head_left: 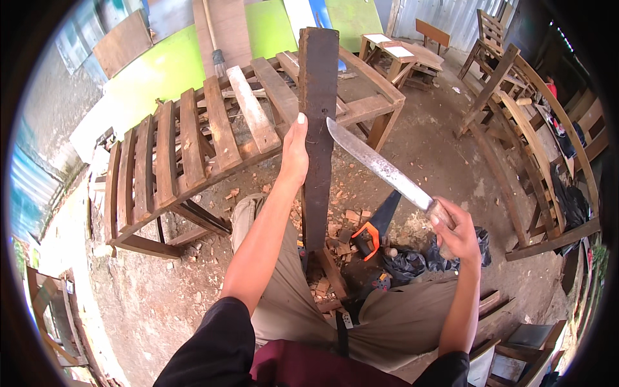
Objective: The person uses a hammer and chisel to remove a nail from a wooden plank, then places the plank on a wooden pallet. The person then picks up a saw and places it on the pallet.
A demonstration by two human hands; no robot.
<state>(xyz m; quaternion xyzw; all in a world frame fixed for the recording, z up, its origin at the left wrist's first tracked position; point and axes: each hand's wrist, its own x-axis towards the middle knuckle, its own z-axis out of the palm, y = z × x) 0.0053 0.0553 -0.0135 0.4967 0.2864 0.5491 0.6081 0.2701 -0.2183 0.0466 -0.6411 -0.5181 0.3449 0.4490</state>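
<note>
A long dark wooden plank (318,174) stands upright in front of me. My left hand (295,151) grips its left edge about midway up, thumb on the front face. In my right hand (456,231) is a machete (383,169), its wooden handle wrapped by my fingers. The worn blade slants up and to the left, and its tip lies close to the plank's right edge; I cannot tell if they touch. The plank's lower end is near a short wooden block (331,273) between my legs.
A slatted wooden bench frame (193,145) stands ahead to the left. On the floor lie a handsaw with an orange handle (367,240), black plastic bags (406,266) and scattered wood chips. Wooden chair frames (516,155) stand at the right. A broom (218,63) leans against boards behind.
</note>
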